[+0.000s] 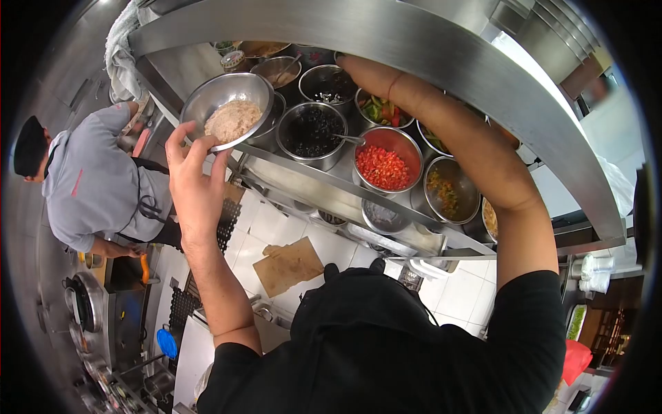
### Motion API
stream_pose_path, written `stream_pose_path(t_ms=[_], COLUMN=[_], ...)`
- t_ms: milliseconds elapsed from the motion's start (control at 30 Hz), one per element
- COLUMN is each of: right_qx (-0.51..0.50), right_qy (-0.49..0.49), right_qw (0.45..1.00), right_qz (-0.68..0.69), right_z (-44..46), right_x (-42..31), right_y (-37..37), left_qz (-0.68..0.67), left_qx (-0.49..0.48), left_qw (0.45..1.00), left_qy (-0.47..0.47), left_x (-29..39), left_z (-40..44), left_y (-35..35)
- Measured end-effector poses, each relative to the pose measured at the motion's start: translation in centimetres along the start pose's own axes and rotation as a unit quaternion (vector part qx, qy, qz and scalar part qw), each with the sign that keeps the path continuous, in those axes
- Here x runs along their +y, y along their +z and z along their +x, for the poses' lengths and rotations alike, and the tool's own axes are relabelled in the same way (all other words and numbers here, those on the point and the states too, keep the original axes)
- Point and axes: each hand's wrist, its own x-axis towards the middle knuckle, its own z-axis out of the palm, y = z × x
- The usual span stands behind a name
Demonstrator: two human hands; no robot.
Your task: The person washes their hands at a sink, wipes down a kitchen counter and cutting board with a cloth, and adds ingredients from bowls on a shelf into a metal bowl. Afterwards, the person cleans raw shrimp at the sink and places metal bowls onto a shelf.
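My left hand grips the near rim of a metal bowl, thumb and fingers pinching its edge. A pale beige, minced-looking food lies in the bowl, which is tilted toward me. My right hand reaches far across the counter, past a tub of cut green and red peppers; its fingers are hidden under the steel shelf edge. Between my arms stand a tub of dark black pieces and a tub of diced red pepper with a spoon handle over its rim.
A curved steel shelf spans above the tubs. At the right is a tub of mixed chopped vegetables. A co-worker in a grey shirt stands to the left, near a stove. Flattened cardboard lies on the tiled floor.
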Motion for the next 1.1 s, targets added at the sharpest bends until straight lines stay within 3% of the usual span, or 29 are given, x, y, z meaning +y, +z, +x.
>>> stream_pose_path(t_ms=[167, 367, 467, 567, 733, 900, 1100], right_qx=[-0.292, -0.31, -0.292, -0.266, -0.191, -0.091, -0.033], right_qy=[0.014, 0.051, 0.078, 0.183, 0.233, 0.179, -0.005], right_qw=[0.945, 0.949, 0.953, 0.921, 0.907, 0.933, 0.982], right_qz=[-0.147, -0.04, 0.024, 0.218, 0.294, 0.298, 0.185], right_z=[-0.9, -0.3, 0.1, -0.8, -0.6, 0.9, 2.1], right_x=[-1.8, -1.2, 0.3, 0.5, 3.6, 3.5, -1.3], right_y=[0.8, 2.1, 3.5, 1.5, 0.6, -2.0, -3.3], left_qz=[-0.004, 0.012, 0.005, 0.01, 0.007, -0.01, -0.056], left_qx=[-0.006, -0.01, -0.014, -0.008, -0.006, -0.021, -0.017], left_qw=[1.0, 1.0, 1.0, 1.0, 1.0, 1.0, 0.998], left_qy=[0.012, 0.018, 0.001, 0.005, 0.014, 0.015, 0.025], left_x=[0.1, -0.2, -0.6, -1.1, -1.4, -0.7, 0.5], left_z=[0.4, 0.9, 0.8, 0.7, 1.0, 1.7, 2.3], left_y=[0.5, 1.4, 2.1, 2.6, 2.9, 3.6, 5.1])
